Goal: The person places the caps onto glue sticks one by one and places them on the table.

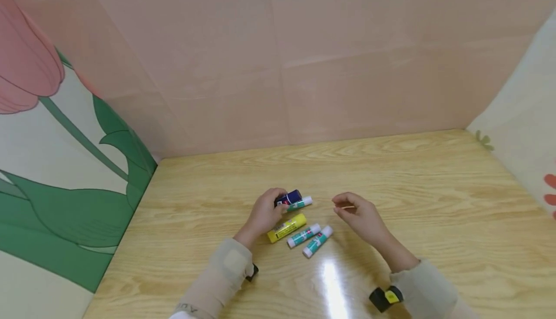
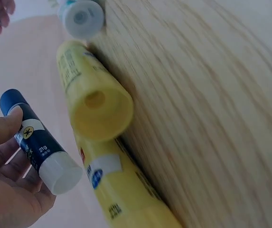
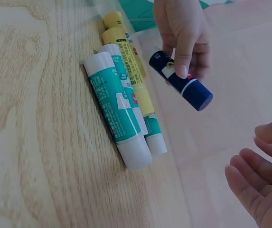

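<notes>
My left hand [image 1: 264, 214] pinches a dark blue glue stick [image 1: 293, 196] between thumb and fingers; in the right wrist view this stick [image 3: 182, 83] is held off the table. Beyond it, partly covered by the hand in the head view, lies a teal-and-white glue stick [image 1: 299, 204]. Nearer the front are a yellow glue stick [image 1: 287, 228] and two more teal-and-white ones, the middle one [image 1: 304, 236] and the rightmost one [image 1: 318, 242]. A second yellow stick [image 2: 131, 185] shows in the left wrist view. To the right, my right hand [image 1: 360, 216] hovers with loosely bent fingers and holds nothing.
The glue sticks lie slantwise on a wood-grain table [image 1: 208, 184]. A plain pinkish backdrop [image 1: 278, 68] rises behind the table, with a tulip-patterned cloth [image 1: 78, 213] on the left and a pale cloth [image 1: 521, 131] on the right.
</notes>
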{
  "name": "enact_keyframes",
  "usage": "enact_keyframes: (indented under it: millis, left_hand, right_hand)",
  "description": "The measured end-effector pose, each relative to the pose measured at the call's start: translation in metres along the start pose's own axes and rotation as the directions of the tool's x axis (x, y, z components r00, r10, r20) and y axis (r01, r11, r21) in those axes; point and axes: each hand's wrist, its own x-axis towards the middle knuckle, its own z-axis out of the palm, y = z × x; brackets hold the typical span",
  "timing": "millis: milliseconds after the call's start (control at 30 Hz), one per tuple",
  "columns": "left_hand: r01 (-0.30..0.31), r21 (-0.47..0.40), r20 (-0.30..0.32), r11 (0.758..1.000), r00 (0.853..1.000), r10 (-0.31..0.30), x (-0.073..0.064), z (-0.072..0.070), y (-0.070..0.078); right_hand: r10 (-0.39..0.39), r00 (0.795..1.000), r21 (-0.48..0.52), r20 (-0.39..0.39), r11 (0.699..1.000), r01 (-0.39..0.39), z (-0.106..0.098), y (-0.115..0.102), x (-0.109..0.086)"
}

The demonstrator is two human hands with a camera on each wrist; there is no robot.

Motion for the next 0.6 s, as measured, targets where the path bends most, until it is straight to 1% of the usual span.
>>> enact_keyframes:
  millis: [100, 200, 333, 400, 600]
  left_hand:
    - [0.016, 0.020, -0.011, 1.000, 1.000, -0.015, 0.000, -0.002, -0.004]
    - [0.048, 0.035, -0.013, 0.998, 0.999, -0.048, 0.001, -0.003, -0.007]
    - [0.090, 0.033, 0.003, 0.995, 0.996, -0.090, 0.002, -0.005, -0.013]
    - [0.100, 0.025, 0.010, 0.995, 0.995, -0.100, 0.003, -0.006, -0.016]
    - [0.158, 0.015, 0.015, 0.987, 0.987, -0.158, 0.007, -0.007, -0.021]
  right_hand:
    - [0.004, 1.000, -0.006, 0.001, 1.000, -0.004, 0.001, 0.000, -0.001]
    - [0.017, 1.000, -0.007, 0.005, 1.000, -0.017, 0.001, 0.000, -0.002]
    - [0.032, 0.999, -0.001, 0.008, 0.999, -0.032, 0.002, 0.000, -0.002]
    - [0.036, 0.999, 0.003, 0.008, 0.999, -0.036, 0.002, 0.000, -0.002]
    - [0.044, 0.999, 0.001, 0.013, 0.999, -0.044, 0.003, 0.002, -0.003]
